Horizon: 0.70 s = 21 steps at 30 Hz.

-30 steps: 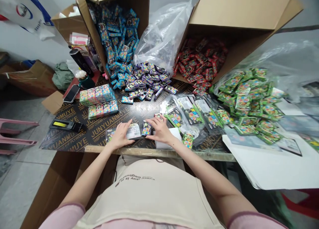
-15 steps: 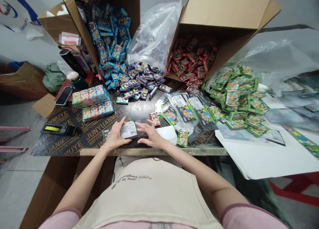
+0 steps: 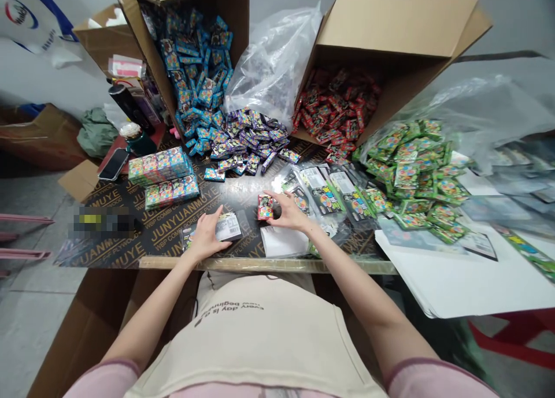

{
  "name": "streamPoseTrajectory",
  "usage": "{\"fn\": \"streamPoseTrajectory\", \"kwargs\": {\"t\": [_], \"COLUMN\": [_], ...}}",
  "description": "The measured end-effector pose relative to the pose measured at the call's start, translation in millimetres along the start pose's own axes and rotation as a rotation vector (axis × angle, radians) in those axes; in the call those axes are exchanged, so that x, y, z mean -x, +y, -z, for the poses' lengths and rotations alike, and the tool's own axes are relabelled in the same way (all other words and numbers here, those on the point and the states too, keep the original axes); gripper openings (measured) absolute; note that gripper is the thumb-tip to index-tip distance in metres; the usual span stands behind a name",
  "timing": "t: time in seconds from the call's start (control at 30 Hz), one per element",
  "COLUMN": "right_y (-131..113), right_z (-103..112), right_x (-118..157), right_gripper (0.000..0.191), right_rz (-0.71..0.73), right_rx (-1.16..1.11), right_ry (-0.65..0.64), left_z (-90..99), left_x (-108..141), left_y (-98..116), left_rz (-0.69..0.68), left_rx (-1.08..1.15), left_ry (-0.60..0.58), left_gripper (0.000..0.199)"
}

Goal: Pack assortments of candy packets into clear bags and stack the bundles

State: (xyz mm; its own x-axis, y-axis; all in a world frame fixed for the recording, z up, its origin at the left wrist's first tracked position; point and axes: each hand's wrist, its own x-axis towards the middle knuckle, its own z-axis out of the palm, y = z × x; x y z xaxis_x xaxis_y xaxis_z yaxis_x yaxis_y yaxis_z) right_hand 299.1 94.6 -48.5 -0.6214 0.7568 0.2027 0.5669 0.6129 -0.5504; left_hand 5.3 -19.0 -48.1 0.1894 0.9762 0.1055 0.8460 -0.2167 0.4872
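Since the earlier frame, the right hand (image 3: pixel 288 210) has lifted from beside the left and moved forward, its fingers now closed around a small foil packet (image 3: pixel 265 207) printed in red and bright colours. That stiff, narrow packet stands just above the tabletop's glossy surface, pinched at its edge. The left hand (image 3: pixel 207 234) is clamped on the near edge of a clear-sleeved packet (image 3: pixel 228 227), whose flat plastic shows a white barcode label. The two hands are apart, with a short stretch of tabletop between them.

That tabletop (image 3: pixel 169 236) is dark, film-faced plywood stamped in gold lettering. A smooth white paper sheet (image 3: pixel 281 242) lies just right of the left hand's packet, under the right forearm. Beyond it, slippery foil packets lie in loose heaps: purple ones (image 3: pixel 247 135) on the board, green ones (image 3: pixel 407 167) at the right. Blue packets (image 3: pixel 197 69) fill one corrugated cardboard carton (image 3: pixel 229 17), and red packets (image 3: pixel 336 106) fill another (image 3: pixel 399 25). A crumpled clear polythene bag (image 3: pixel 273 57) bulges between the cartons. Two shrink-wrapped rectangular bundles (image 3: pixel 162 175) sit squarely at the left.
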Motion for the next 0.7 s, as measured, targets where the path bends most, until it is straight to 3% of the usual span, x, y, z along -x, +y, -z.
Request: {"fn": "streamPoseTrajectory", "kwargs": {"t": [0.07, 0.17, 0.27, 0.43, 0.7], "right_y": [-23.4, -53.8, -68.7, -70.8, -67.7], "right_z": [3.0, 6.0, 3.3, -0.4, 10.0], "right_x": [-2.4, -5.7, -6.1, -3.3, -6.9], "right_gripper": [0.083, 0.081, 0.079, 0.082, 0.086], "right_rz": [0.086, 0.186, 0.216, 0.214, 0.248], "right_rx": [-0.016, 0.062, 0.164, 0.157, -0.047], "right_ry": [0.013, -0.075, -0.153, -0.183, -0.250], "left_z": [0.7, 3.4, 7.3, 12.5, 15.1], "left_x": [-2.6, -5.6, -7.8, -10.0, -12.0], "left_y": [4.7, 12.3, 18.0, 19.2, 19.9], "left_rz": [-0.001, -0.046, -0.104, -0.117, -0.178], "left_rx": [-0.044, -0.072, -0.087, -0.078, 0.059], "left_ry": [-0.006, -0.001, 0.007, 0.008, -0.052], "left_gripper": [0.112, 0.113, 0.111, 0.113, 0.114]}}
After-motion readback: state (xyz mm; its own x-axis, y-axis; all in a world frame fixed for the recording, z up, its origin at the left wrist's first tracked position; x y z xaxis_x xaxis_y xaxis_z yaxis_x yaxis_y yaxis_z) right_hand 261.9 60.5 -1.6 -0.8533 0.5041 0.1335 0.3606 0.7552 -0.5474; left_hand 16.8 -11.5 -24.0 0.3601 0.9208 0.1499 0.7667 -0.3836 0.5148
